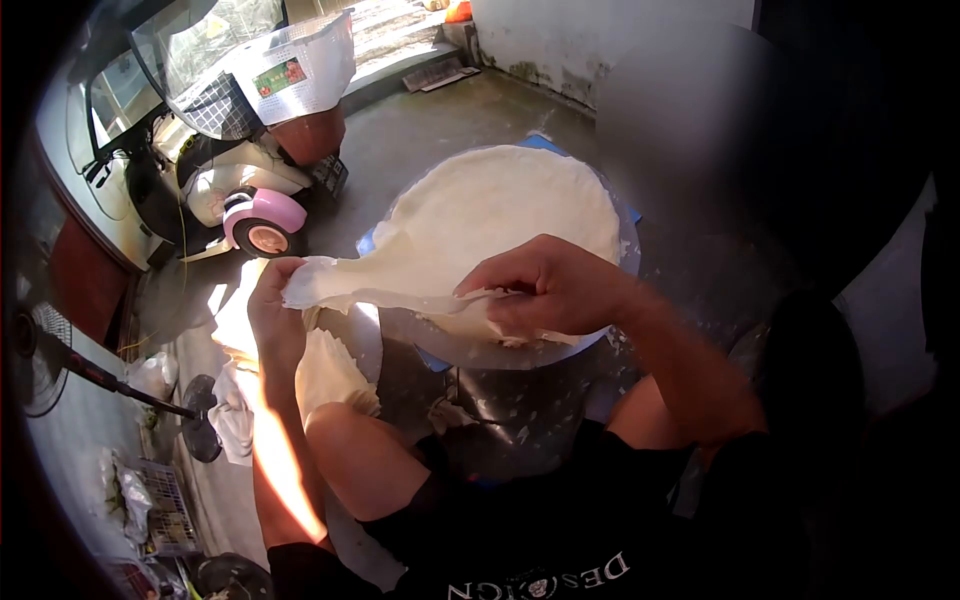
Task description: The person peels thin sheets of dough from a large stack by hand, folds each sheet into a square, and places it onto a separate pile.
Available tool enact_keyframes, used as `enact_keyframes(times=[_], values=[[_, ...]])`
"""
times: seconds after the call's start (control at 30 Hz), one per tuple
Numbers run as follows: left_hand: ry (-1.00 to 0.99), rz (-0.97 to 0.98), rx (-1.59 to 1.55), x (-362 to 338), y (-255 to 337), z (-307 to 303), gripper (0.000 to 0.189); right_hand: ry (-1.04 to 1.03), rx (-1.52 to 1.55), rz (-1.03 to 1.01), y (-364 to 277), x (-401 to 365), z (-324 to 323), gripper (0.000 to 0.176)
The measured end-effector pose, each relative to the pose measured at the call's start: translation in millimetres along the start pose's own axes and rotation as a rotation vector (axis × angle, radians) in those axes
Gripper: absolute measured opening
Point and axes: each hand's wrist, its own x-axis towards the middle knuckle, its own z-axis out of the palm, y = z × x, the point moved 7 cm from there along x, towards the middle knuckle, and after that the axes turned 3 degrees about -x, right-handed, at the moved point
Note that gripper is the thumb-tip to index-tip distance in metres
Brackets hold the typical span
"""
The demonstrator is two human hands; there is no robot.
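A wide, round, thin pale dough sheet (505,200) lies on a round board or tray (480,352), apparently on top of other sheets. Its near left edge is lifted and stretched toward me. My left hand (275,315) is closed on that raised corner, left of the board. Over the near right part, my right hand (550,287) pinches the sheet's near edge between thumb and fingers. Below my left hand is a pile of similar pale sheets (335,368), partly hidden by my arm and knee.
Blue corners (545,143) stick out beneath the board. Back left stand a scooter with a white basket (300,75) and a pink-rimmed wheel (265,220). A fan (45,350) and a plastic crate (168,505) are at left. A blurred dark shape fills the right.
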Motion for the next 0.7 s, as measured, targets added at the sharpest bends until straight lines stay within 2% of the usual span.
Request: enact_keyframes(times=[0.1, 0.17, 0.23, 0.27, 0.3, 0.33, 0.37, 0.4, 0.43, 0.47, 0.5, 0.53, 0.57, 0.6, 0.63, 0.67, 0.7], values=[[0.031, 0.056, 0.006, 14, 38, -10, 0.01, 0.064, 0.198, -0.117, -18, -6, -24, 0.029], [0.016, 0.041, 0.174, 25, 71, -15, 0.015, 0.105, 0.327, -0.118, -30, -12, -42, 0.026], [0.006, 0.047, 0.138, 44, 86, -20, 0.022, 0.142, 0.337, -0.17, -42, -12, -59, 0.027], [0.01, 0.088, 0.227, 48, 119, -12, 0.026, 0.234, 0.337, -0.193, -49, -13, -72, 0.028], [0.014, 0.066, 0.116, 60, 124, -12, 0.03, 0.326, 0.337, -0.216, -55, -14, -86, 0.029], [0.03, 0.193, -0.023, 73, 130, -12, 0.032, 0.326, 0.336, -0.219, -60, -11, -97, 0.029], [0.045, 0.32, -0.164, 85, 136, -14, 0.034, 0.367, 0.336, -0.274, -68, -9, -113, 0.038], [-0.033, 0.215, -0.076, 96, 143, -11, 0.035, 0.408, 0.336, -0.327, -73, -10, -124, 0.047], [-0.11, 0.107, 0.01, 106, 148, -10, 0.037, 0.408, 0.334, -0.325, -74, -12, -128, 0.047], [-0.131, 0.022, -0.133, 120, 133, -10, 0.036, 0.43, 0.251, -0.315, -75, -16, -134, 0.058], [-0.127, 0.019, -0.136, 124, 134, -2, 0.036, 0.452, 0.171, -0.305, -76, -20, -139, 0.07], [-0.14, -0.036, -0.173, 124, 135, 12, 0.034, 0.351, 0.221, -0.242, -64, -29, -128, 0.088], [-0.146, -0.085, -0.212, 129, 133, 20, 0.032, 0.351, 0.305, -0.134, -42, -35, -111, 0.084], [-0.156, -0.05, -0.2, 137, 118, 22, 0.03, 0.342, 0.385, -0.024, -11, -38, -89, 0.081], [-0.314, -0.083, -0.173, 142, 105, 27, 0.031, 0.315, 0.361, 0.091, 39, -36, -70, 0.065], [-0.325, -0.128, -0.167, 141, 94, 29, 0.031, 0.297, 0.42, 0.232, 79, -37, -54, 0.045], [-0.347, -0.171, -0.158, 140, 85, 35, 0.03, 0.361, 0.576, 0.254, 102, -36, -44, 0.032]])
